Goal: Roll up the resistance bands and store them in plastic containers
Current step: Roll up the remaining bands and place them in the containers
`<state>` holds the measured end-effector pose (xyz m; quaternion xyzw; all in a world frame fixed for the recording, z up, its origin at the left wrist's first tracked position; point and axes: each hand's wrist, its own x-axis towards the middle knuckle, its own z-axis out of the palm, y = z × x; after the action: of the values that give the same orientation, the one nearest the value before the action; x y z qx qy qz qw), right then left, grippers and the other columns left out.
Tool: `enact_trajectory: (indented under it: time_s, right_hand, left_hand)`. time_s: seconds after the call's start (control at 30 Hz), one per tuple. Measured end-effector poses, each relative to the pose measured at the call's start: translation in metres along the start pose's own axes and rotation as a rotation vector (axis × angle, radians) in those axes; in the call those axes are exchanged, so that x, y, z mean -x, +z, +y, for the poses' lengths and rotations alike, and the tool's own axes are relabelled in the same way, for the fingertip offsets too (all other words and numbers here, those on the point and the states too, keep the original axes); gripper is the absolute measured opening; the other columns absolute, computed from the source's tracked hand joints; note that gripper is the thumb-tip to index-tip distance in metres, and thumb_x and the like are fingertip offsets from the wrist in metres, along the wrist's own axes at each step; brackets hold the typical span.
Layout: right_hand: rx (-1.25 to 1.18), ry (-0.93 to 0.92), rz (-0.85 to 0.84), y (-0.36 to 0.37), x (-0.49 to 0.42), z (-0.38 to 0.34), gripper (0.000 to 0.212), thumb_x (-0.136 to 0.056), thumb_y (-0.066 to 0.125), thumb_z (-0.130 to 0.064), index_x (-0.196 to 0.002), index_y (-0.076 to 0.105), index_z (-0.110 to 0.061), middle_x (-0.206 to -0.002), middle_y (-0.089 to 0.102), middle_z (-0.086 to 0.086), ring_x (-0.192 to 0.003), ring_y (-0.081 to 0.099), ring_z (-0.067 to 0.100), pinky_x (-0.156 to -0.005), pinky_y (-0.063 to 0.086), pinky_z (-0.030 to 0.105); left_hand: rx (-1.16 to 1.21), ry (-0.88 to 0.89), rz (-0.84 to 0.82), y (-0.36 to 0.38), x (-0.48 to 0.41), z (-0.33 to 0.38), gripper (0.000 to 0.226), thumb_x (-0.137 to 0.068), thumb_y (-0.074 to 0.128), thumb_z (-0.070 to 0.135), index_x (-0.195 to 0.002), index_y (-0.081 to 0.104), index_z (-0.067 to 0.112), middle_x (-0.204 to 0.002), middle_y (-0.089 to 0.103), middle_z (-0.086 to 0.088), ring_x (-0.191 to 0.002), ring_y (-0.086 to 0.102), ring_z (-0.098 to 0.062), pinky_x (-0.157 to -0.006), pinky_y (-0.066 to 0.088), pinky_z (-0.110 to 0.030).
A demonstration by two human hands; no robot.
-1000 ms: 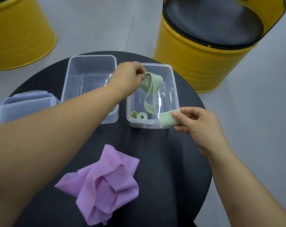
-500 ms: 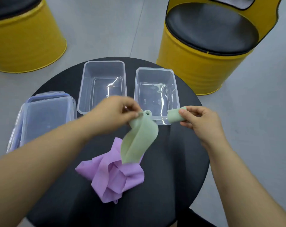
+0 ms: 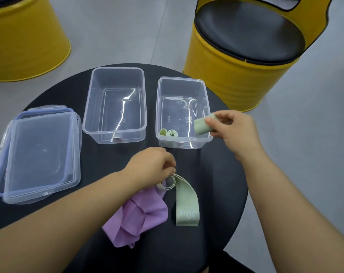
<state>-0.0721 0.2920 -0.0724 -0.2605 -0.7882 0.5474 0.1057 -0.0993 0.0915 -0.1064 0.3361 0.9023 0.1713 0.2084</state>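
L hand [image 3: 153, 166]: you had the fingers curled down, tips pinching the curled top end of the green loop band [image 3: 186, 203], low over the table [image 3: 216, 184].
Green loop band: it lay mostly flat on the black top, just R of the purple band [image 3: 141, 215]. Long axis ran from your L fingertips toward the near edge. The far end was curled into a loose ring at your fingers; the near end was squared off.
Band look: pale sage green, matte, wide strip, white "30" printed across the near end.
R hand [image 3: 234, 133]: you pinched the green roll [image 3: 203, 125] btwn thumb and fingers, other fingers curled behind it.
Green roll: short fat cylinder, same pale green, held over the near R corner of the right container [image 3: 205, 99]. Its axis ran approx L-R, L end face pointing at the container's middle.
Small green coil [image 3: 172, 133]: it sat inside the right container, near L corner, on its edge w/ the spiral showing.
Purple band: crumpled heap, partly under your L wrist, touching the loop band's curled end.
Left container [image 3: 84, 123]: clear, open, beside the right one, not touching.
Lids [image 3: 39, 154]: two clear lids stacked at table's L edge.
Yellow drum stools [image 3: 236, 79]: on the floor beyond the table.
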Motion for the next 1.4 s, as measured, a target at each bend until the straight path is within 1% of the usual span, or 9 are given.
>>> enact_trajectory:
  time_s: [0.13, 0.2, 0.4, 0.6, 0.83, 0.97, 1.07, 1.27, 1.4]
  right_hand:
    - [0.356, -0.116, -0.144, 0.013, -0.031, -0.008, 0.019, -0.079, 0.074, -0.021, -0.096, 0.069, -0.014, -0.089, 0.065, 0.003, -0.074, 0.065, 0.021, -0.074, 0.057, 0.034]
    - [0.566, -0.163, -0.249, 0.020, -0.040, -0.011, 0.022, -0.079, 0.075, -0.026, -0.098, 0.070, -0.016, -0.091, 0.063, 0.000, -0.079, 0.062, 0.018, -0.074, 0.053, 0.030]
    - [0.758, -0.115, -0.479, 0.036, -0.049, -0.012, 0.029, -0.079, 0.075, -0.025, -0.106, 0.068, -0.018, -0.079, 0.058, -0.007, -0.071, 0.059, 0.014, -0.046, 0.038, 0.012]
    - [0.812, -0.095, -0.520, 0.044, -0.056, -0.006, 0.029, -0.080, 0.075, -0.023, -0.107, 0.069, -0.017, -0.108, 0.063, 0.001, -0.070, 0.060, 0.015, -0.066, 0.050, 0.025]
    - [0.849, -0.064, -0.514, 0.049, -0.056, -0.002, 0.028, -0.079, 0.075, -0.026, -0.105, 0.070, -0.017, -0.115, 0.065, 0.003, -0.104, 0.060, 0.019, -0.086, 0.049, 0.028]
    - [0.867, -0.056, -0.526, 0.051, -0.055, -0.005, 0.024, -0.081, 0.073, -0.024, -0.104, 0.071, -0.017, -0.113, 0.065, 0.001, -0.103, 0.060, 0.018, -0.083, 0.049, 0.027]
    - [0.903, -0.069, -0.541, 0.053, -0.054, -0.005, 0.022, -0.083, 0.070, -0.026, -0.104, 0.071, -0.018, -0.111, 0.066, 0.001, -0.099, 0.060, 0.018, -0.079, 0.047, 0.025]
    - [0.937, -0.027, -0.595, 0.050, -0.051, -0.010, 0.027, -0.088, 0.065, -0.027, -0.112, 0.069, -0.016, -0.116, 0.066, 0.001, -0.107, 0.060, 0.020, -0.092, 0.049, 0.030]
    - [0.899, 0.004, -0.631, 0.043, -0.050, -0.012, 0.025, -0.093, 0.056, -0.017, -0.114, 0.069, -0.015, -0.118, 0.065, 0.002, -0.108, 0.058, 0.020, -0.092, 0.046, 0.029]
  left_hand:
    - [0.014, 0.047, 0.345, -0.002, -0.020, -0.003, 0.020, -0.089, 0.058, 0.024, -0.105, 0.070, 0.019, -0.103, 0.065, -0.002, -0.100, 0.053, -0.028, -0.086, 0.042, -0.035]
    - [0.014, 0.010, 0.430, -0.004, -0.033, -0.008, 0.022, -0.088, 0.059, 0.023, -0.107, 0.069, 0.017, -0.107, 0.063, -0.004, -0.103, 0.049, -0.030, -0.089, 0.037, -0.033]
    - [-0.087, 0.015, 0.367, -0.006, -0.062, -0.018, 0.029, -0.095, 0.049, 0.033, -0.113, 0.068, 0.021, -0.118, 0.061, 0.002, -0.113, 0.040, -0.026, -0.095, 0.035, -0.034]
    - [-0.201, 0.153, 0.313, -0.005, -0.061, -0.026, 0.045, -0.091, 0.041, 0.041, -0.097, 0.074, 0.010, -0.099, 0.070, -0.004, -0.099, 0.053, -0.032, -0.081, 0.046, -0.046]
    - [-0.213, 0.159, 0.280, -0.005, -0.061, -0.028, 0.042, -0.090, 0.042, 0.037, -0.102, 0.072, 0.009, -0.106, 0.067, -0.004, -0.103, 0.052, -0.030, -0.083, 0.044, -0.046]
    - [-0.209, 0.173, 0.307, -0.001, -0.062, -0.030, 0.044, -0.084, 0.042, 0.037, -0.095, 0.073, 0.008, -0.098, 0.069, -0.005, -0.095, 0.055, -0.032, -0.077, 0.046, -0.045]
    - [-0.217, 0.165, 0.302, -0.002, -0.063, -0.029, 0.036, -0.091, 0.048, 0.034, -0.103, 0.071, 0.009, -0.106, 0.067, -0.004, -0.102, 0.052, -0.031, -0.081, 0.043, -0.045]
    - [-0.212, 0.176, 0.315, 0.001, -0.064, -0.031, 0.041, -0.087, 0.044, 0.036, -0.101, 0.072, 0.009, -0.104, 0.067, -0.004, -0.101, 0.053, -0.031, -0.079, 0.043, -0.043]
    - [-0.213, 0.199, 0.354, 0.002, -0.065, -0.033, 0.040, -0.085, 0.046, 0.035, -0.094, 0.074, 0.008, -0.097, 0.069, -0.005, -0.094, 0.056, -0.033, -0.073, 0.045, -0.043]
